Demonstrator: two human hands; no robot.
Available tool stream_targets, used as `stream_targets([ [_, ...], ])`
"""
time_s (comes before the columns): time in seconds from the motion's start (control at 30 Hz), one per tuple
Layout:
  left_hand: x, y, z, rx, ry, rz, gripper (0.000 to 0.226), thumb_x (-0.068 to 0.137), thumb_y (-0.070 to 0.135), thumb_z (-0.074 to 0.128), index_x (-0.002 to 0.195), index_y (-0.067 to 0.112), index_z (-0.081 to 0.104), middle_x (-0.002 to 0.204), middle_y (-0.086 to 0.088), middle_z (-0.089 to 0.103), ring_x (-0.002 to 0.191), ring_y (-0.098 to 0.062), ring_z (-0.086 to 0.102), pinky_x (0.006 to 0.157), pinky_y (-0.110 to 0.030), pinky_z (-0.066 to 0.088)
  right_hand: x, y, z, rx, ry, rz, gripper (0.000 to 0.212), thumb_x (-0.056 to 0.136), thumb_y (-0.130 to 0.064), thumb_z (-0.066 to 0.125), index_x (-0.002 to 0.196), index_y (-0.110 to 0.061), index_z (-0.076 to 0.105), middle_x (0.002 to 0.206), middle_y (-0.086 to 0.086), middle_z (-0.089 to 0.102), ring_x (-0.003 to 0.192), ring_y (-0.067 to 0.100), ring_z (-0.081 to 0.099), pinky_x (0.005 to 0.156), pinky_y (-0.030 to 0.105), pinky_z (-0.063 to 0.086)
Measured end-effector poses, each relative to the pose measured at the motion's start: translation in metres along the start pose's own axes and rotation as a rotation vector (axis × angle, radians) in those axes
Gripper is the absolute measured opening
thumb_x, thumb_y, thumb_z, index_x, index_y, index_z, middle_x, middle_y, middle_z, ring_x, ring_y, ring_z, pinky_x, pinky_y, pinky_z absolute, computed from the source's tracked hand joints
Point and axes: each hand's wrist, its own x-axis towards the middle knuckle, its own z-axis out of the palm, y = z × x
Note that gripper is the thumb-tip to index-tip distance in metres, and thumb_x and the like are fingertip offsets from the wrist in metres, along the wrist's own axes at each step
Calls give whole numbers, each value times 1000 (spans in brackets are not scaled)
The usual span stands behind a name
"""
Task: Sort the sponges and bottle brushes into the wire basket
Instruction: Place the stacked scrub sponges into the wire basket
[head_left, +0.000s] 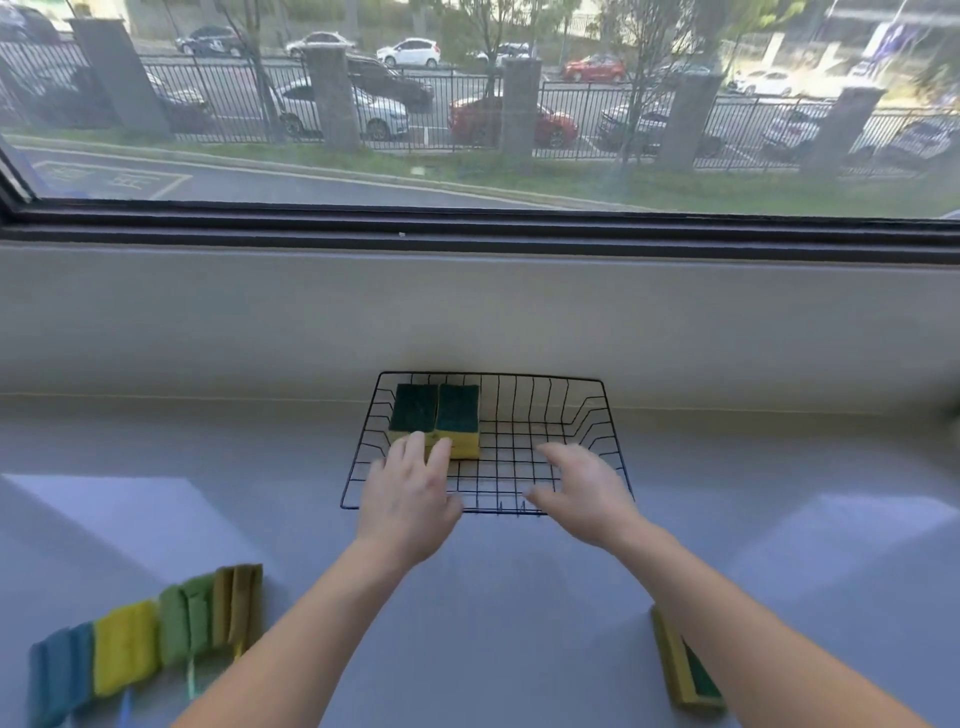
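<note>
A black wire basket sits on the grey counter against the wall. Two yellow sponges with green scrub tops lie side by side in its back left corner, the left one and the right one. My left hand reaches into the basket's left side, its straight fingertips touching the front edges of both sponges. Over the basket's front right part hovers my right hand, fingers spread and holding nothing. A row of bottle brushes in blue, yellow, green and tan lies at the lower left. Another yellow-green sponge lies at the lower right.
The grey counter stretches wide to both sides. A pale wall ledge rises behind the basket, with a dark window frame above it.
</note>
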Motion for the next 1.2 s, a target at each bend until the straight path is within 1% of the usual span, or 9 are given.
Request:
stream_targets([
  [0.23,-35,59,-5,-83,-1,103,54,87,42,49,135,21,41,122,-1,46,109,-23,46,85,-35,44,-69,38,-26,30,107,22,52,89,-44,64,136,-23,55,125,-4,62,119,16,55,96,34,47],
  [0.4,-58,103,6,-225,-51,136,50,87,46,49,132,24,43,116,3,47,103,-19,47,81,-32,46,-114,83,-45,58,171,152,46,89,-43,66,131,-27,58,117,-9,64,108,12,59,84,32,48],
  [0.63,-73,152,27,-268,-154,172,52,90,48,45,136,26,37,122,4,45,108,-19,47,82,-33,45,-149,130,-58,58,168,310,49,88,-47,64,133,-28,58,117,-10,65,105,13,61,89,35,52],
  [0.77,-70,174,37,-289,-232,168,55,91,49,43,141,27,35,125,4,45,113,-19,47,88,-35,45,-156,152,-53,76,61,418,56,89,-58,58,136,-29,53,123,-9,63,107,13,60,89,34,51],
  [0.9,-70,199,50,-545,-414,-12,58,89,50,50,142,28,40,135,2,49,121,-19,49,95,-34,42,-161,165,-39,200,-52,521,68,88,-66,53,142,-25,48,135,-2,59,119,18,58,94,33,47],
  [1.03,-77,219,62,-902,-625,-320,68,85,55,59,143,25,40,138,-3,52,119,-23,54,98,-39,48,-167,171,-24,428,-39,613,76,86,-67,55,146,-23,42,143,2,53,127,21,53,103,39,45],
  [1.1,-80,228,65,-1115,-727,-498,72,85,54,61,145,23,37,139,-4,50,114,-25,57,90,-40,55,-169,173,-18,520,-23,654,78,86,-66,57,147,-21,41,142,4,54,124,22,55,103,41,46],
  [1.17,-81,236,67,-1193,-786,-552,65,87,52,61,139,18,43,126,-4,57,103,-22,61,81,-38,59,-170,174,-10,592,-16,681,76,86,-62,61,146,-18,42,137,5,57,118,24,59,101,44,49],
  [1.2,-81,240,68,-1197,-796,-544,56,88,50,60,132,17,49,118,-3,61,99,-21,63,80,-39,59,-171,174,-6,622,-21,690,74,87,-59,62,145,-17,44,134,6,59,116,24,60,100,44,51],
])
